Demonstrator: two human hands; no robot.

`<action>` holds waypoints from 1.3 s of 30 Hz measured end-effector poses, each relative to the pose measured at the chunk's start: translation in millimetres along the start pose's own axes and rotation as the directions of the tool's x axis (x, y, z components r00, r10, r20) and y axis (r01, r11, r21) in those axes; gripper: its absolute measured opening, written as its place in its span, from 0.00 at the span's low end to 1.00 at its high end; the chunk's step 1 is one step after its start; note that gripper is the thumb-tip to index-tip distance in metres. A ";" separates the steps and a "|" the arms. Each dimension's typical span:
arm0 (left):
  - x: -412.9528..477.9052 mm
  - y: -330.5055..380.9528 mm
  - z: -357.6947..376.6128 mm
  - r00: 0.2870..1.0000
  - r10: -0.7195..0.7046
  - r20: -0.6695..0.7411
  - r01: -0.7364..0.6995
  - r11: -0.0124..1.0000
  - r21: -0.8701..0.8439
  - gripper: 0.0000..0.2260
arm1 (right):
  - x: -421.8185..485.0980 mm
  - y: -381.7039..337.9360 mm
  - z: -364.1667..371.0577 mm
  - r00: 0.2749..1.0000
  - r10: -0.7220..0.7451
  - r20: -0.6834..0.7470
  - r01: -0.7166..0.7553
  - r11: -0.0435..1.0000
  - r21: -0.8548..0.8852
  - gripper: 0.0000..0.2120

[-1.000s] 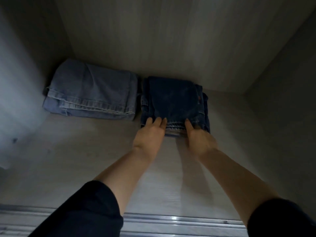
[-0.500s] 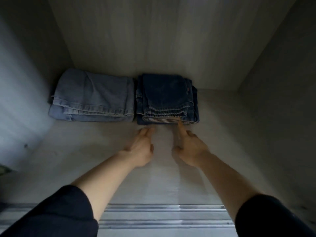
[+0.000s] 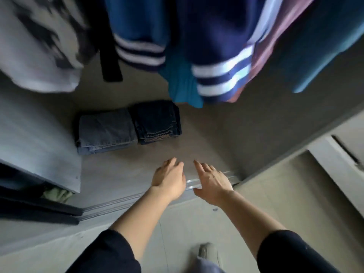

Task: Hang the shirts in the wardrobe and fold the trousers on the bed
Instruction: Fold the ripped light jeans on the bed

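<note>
Hovering over wardrobe floor [image 3: 206, 138], left hand [image 3: 168, 179], right hand [image 3: 211, 181], both slack, empty, folded jeans [image 3: 157, 125] beyond

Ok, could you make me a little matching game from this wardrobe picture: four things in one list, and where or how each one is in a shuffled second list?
1 pale folded jeans
2 dark folded jeans
3 navy white-striped garment
4 left hand

A hangs overhead
B open, holds nothing
C on the wardrobe floor, next to the side panel
D on that floor, farther from that panel

Pairs: 1-C, 2-D, 3-A, 4-B
</note>
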State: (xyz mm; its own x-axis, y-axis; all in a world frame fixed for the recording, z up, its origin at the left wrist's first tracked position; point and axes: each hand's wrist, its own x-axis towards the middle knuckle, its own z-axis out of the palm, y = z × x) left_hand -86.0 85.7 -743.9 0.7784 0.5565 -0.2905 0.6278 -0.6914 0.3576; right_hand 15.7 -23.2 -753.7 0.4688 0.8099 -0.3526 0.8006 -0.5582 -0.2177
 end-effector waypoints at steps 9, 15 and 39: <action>-153.5 191.8 -181.9 0.948 0.249 0.196 -0.255 0.967 0.004 0.15 | -277.6 12.2 -227.3 0.941 0.328 -0.080 -0.319 0.942 0.110 0.42; -199.4 335.6 -217.1 0.837 0.475 0.270 -0.509 0.858 0.071 0.16 | -409.0 49.5 -288.9 0.818 0.563 -0.123 -0.529 0.818 0.225 0.39; -276.6 882.7 -26.5 0.571 0.613 0.546 -0.740 0.672 0.020 0.19 | -729.4 477.3 -300.0 0.343 0.938 0.038 -0.849 0.293 0.440 0.27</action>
State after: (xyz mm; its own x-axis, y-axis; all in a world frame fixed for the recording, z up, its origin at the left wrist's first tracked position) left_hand 252.9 -666.2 -324.4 0.8284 -0.3571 -0.4316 -0.1538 -0.8859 0.4377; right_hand 167.9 -826.2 -327.4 0.8982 -0.2525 -0.3598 -0.3277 -0.9302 -0.1653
